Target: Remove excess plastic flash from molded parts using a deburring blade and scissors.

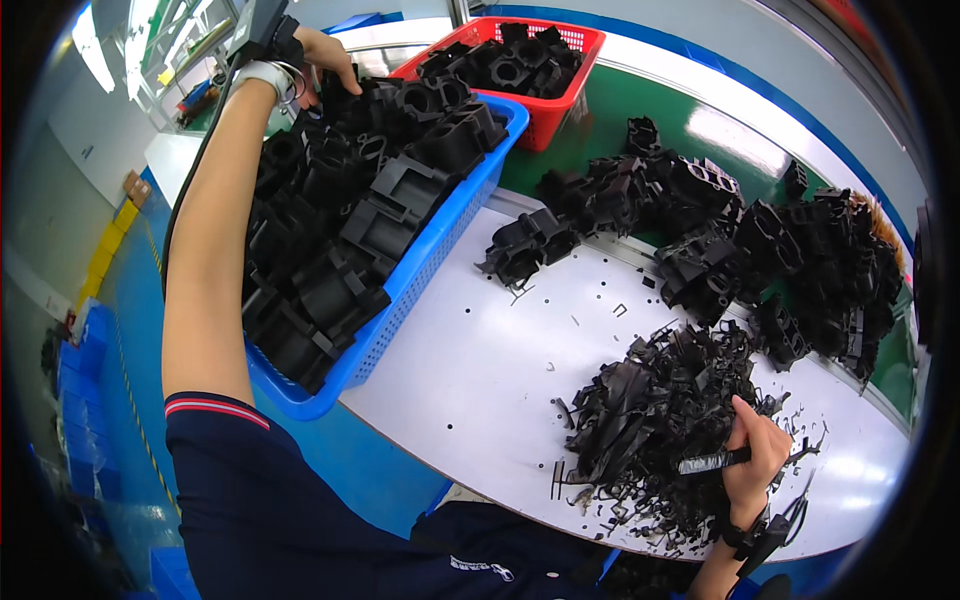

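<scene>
Blue floor (145, 400), left of and below left fingers (350, 78); striped line (121, 350) along it; pale wall (90, 130) farther left; bright white lights (92, 48) above it; white tabletop (480, 350) below right fingers (743, 412); green surface (660, 100) beyond them, glare on it.

a blue basket (440, 265) is heaped with black plastic parts (385, 225), and the left hand (325, 62) reaches in at its far end. a red basket (546, 122) of similar parts stands near the blue basket's far right corner. on the bench (470, 370) to the blue basket's right, the right hand (757, 455) grips a short tool (703, 463) at a scrap heap (650, 400); a parts pile (800, 260) also lies right of the blue basket.
</scene>
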A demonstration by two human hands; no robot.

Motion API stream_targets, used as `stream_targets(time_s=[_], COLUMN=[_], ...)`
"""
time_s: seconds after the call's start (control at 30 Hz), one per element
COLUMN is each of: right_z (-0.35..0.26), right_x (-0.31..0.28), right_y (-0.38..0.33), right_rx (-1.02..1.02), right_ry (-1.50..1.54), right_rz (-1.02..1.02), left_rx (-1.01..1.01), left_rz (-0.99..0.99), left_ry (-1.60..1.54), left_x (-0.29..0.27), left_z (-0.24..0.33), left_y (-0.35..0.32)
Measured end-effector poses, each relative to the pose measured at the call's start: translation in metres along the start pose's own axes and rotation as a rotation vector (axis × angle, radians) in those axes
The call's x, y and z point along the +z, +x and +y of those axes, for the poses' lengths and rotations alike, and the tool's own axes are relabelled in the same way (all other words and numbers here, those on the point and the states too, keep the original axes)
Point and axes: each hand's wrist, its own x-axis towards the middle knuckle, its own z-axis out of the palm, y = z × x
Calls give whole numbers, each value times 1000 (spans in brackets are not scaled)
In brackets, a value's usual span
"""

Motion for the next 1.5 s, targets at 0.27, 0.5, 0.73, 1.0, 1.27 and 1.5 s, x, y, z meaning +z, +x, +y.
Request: stream_targets(time_s=[0.27,0.5,0.73,1.0,1.27,1.5], right_z=[1,-4,-2,0,17,20], right_x=[4,-3,-11,-14,-15,-13], right_y=[1,3,-3,1,-4,-10], right_rx=[-7,-31,-63,-17,74,59], right_ry=[8,20,74,154,140,145], right_rz=[-41,-20,8,39,240,145], left_rx=[58,120,91,1212,1989,1749], left_rz=[55,65,227,770,-462,-876], left_ry=[94,178,190,240,-1105,-1494], left_x=[6,17,4,36,199,209], left_z=[3,3,10,137,143,144], left_y=[-4,4,-32,-227,-395,-410])
